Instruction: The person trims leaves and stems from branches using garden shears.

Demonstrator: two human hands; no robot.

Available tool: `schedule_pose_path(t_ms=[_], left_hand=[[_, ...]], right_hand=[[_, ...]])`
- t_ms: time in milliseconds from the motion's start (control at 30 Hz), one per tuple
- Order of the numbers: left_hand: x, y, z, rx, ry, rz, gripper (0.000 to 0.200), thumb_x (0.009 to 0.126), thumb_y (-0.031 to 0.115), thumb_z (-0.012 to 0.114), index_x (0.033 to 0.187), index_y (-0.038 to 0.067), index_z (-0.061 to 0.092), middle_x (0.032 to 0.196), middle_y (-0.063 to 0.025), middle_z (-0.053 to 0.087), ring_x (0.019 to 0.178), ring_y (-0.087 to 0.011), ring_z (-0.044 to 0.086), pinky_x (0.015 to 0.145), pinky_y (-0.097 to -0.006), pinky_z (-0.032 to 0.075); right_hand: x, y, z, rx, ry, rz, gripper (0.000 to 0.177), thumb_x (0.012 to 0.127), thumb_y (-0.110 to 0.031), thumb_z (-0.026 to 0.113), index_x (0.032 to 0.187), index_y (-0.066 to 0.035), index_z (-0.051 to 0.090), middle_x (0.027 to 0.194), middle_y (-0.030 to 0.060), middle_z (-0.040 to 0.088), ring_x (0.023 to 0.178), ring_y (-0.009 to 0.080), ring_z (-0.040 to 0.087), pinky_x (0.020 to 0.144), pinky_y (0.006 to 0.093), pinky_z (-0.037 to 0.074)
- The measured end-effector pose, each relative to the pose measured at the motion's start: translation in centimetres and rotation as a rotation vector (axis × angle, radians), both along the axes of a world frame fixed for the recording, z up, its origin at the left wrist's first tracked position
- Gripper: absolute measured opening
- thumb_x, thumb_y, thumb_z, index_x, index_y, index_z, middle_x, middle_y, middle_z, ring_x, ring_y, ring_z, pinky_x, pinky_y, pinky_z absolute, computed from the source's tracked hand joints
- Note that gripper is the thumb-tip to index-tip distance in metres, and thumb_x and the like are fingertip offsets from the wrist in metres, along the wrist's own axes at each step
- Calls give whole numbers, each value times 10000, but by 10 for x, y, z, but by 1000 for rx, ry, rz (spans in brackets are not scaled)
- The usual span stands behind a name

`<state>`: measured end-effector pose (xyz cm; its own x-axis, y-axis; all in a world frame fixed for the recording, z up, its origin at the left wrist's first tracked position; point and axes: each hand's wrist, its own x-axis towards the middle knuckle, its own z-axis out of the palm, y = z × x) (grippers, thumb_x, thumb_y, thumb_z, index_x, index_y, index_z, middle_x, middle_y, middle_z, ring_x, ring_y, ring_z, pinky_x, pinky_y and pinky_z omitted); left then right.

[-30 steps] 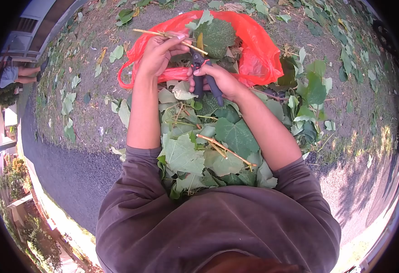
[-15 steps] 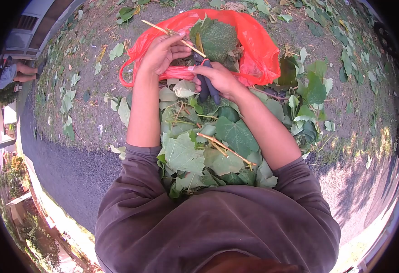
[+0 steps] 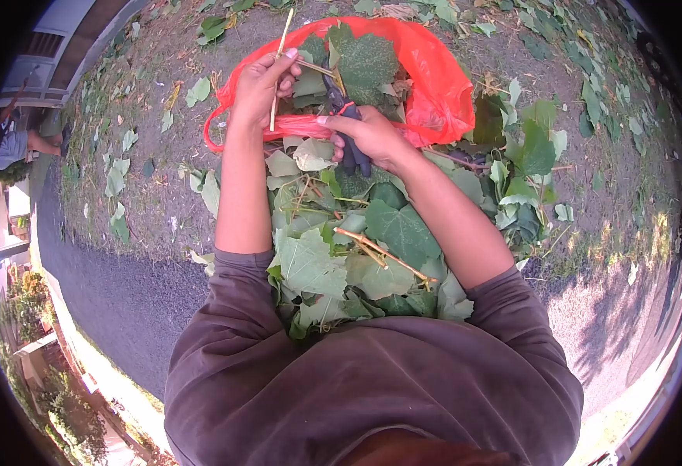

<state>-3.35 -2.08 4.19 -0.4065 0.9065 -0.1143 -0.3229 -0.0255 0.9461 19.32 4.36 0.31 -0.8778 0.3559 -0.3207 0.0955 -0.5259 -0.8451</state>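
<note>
Over the red plastic bag [image 3: 443, 93], my left hand [image 3: 265, 87] pinches a pale cut stem [image 3: 282, 39], which stands nearly upright. A thin leaf stalk runs from its fingers to the right. My right hand [image 3: 372, 136] is wrapped round dark-handled pruning shears [image 3: 350, 155], whose blades point up at the stalk. A large green leaf [image 3: 366, 66] lies in the bag opening just beyond the blades. Below both hands, a pile of green leaves [image 3: 310, 260] lies against my body, with cut brown twigs [image 3: 387, 252] on top.
More leaves on stems [image 3: 535, 155] lie right of the bag. Loose leaves are scattered over the bare soil [image 3: 162, 140]. A paved strip [image 3: 123, 303] runs across the lower left. Another person's leg [image 3: 41, 144] shows at the far left.
The pale stem in my left hand has turned from slanting to nearly upright. My left hand has shifted slightly left. The big leaf at the bag's opening has shifted, showing more of its surface.
</note>
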Motion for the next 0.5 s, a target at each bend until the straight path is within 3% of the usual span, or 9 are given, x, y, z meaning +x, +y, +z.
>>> schedule_pose_path(t_ms=[67, 167, 267, 500], left_hand=[[5, 2, 1, -17, 142, 68, 220, 1024, 196, 722, 1079, -15, 701, 833, -26, 703, 600, -32, 514, 504, -200, 352], [9, 3, 7, 5, 191, 208, 204, 1030, 174, 712, 1094, -17, 679, 858, -36, 685, 595, -30, 501, 491, -178, 341], [1, 3, 3, 57, 156, 239, 195, 1024, 175, 722, 1068, -10, 682, 853, -45, 692, 592, -30, 504, 489, -177, 331], [13, 3, 11, 85, 228, 203, 181, 1023, 182, 726, 1023, 7, 680, 847, -48, 706, 592, -32, 514, 495, -177, 328]], right_hand=[[1, 3, 2, -21, -19, -7, 331, 988, -348, 724, 885, -55, 610, 736, 37, 626, 660, 179, 659, 678, 341, 569], [2, 7, 0, -148, 144, 65, 337, 1002, -379, 667, 1000, -44, 638, 830, 62, 673, 785, 217, 720, 778, 361, 596], [2, 10, -9, -142, 137, 165, 367, 1009, -386, 624, 1106, -33, 643, 933, 86, 704, 896, 245, 743, 859, 380, 597], [3, 13, -11, -162, 113, 170, 380, 996, -387, 642, 1121, -29, 649, 971, 97, 715, 914, 246, 748, 881, 374, 592]])
